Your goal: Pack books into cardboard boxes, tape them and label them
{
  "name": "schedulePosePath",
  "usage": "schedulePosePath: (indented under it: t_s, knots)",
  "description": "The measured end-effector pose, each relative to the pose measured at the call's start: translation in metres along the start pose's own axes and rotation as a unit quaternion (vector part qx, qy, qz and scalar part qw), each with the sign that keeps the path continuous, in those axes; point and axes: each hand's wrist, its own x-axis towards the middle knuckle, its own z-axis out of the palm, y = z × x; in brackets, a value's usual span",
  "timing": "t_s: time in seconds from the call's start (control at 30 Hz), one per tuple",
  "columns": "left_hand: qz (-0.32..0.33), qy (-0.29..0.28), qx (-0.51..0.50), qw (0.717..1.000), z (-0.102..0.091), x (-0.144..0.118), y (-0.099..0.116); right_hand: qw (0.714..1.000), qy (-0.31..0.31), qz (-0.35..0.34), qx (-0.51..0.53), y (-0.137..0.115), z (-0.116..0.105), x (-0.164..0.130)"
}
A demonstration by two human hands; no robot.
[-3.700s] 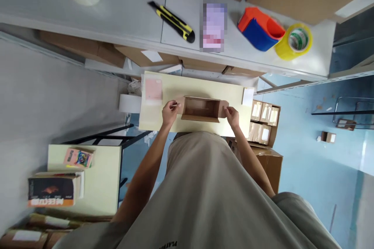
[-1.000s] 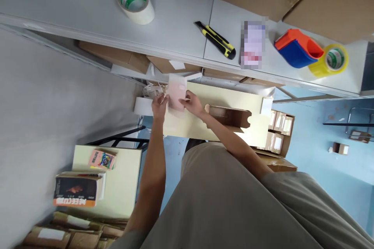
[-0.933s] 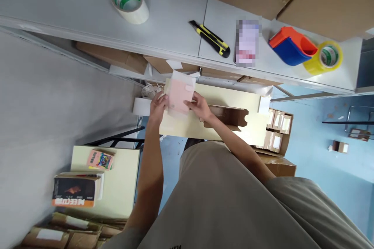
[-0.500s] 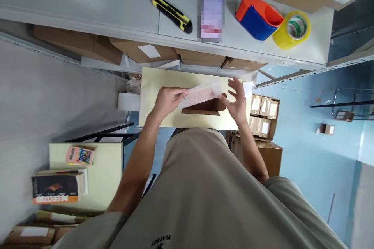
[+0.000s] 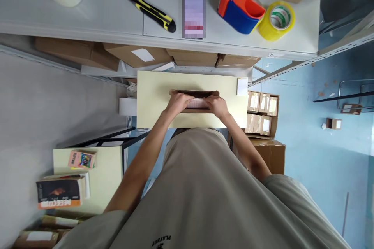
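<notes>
On the pale yellow tabletop [image 5: 153,103] in front of me stands a small open cardboard box [image 5: 196,111]. A flat, whitish-pink wrapped packet [image 5: 197,104] lies inside the box's opening. My left hand [image 5: 179,103] is over the box's left end, its fingers closed on the packet's left end. Over the opposite end, my right hand [image 5: 216,105] has its fingers bent down onto the packet's right end. The fingertips of both hands are partly hidden. A small white card [image 5: 242,86] rests at the tabletop's right edge.
Along the grey shelf [image 5: 111,19] lie a utility knife [image 5: 152,14], a blurred-out phone-like item [image 5: 193,13], a tape dispenser [image 5: 241,11] and tape rolls [image 5: 276,21]. Boxes [image 5: 193,57] line the level below. A carton of small boxes [image 5: 263,113] stands right; books [image 5: 60,191] lie left.
The packet has moved down from above the box into its opening and now lies level. My right hand, fingers spread before, has closed in on its end. The view has shifted slightly.
</notes>
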Motion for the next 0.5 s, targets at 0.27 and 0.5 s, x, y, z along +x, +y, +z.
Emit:
schedulePosePath:
  t_s: [0.27,0.5]
  knots:
    - [-0.072,0.022,0.053,0.996,0.017,-0.017,-0.01,0.999,0.035,-0.036,-0.009,0.017,0.018,0.002]
    - [-0.207,0.235,-0.005,0.95,0.016,-0.071,-0.035,0.976,0.18,0.052,0.106,0.063,0.031,-0.025]
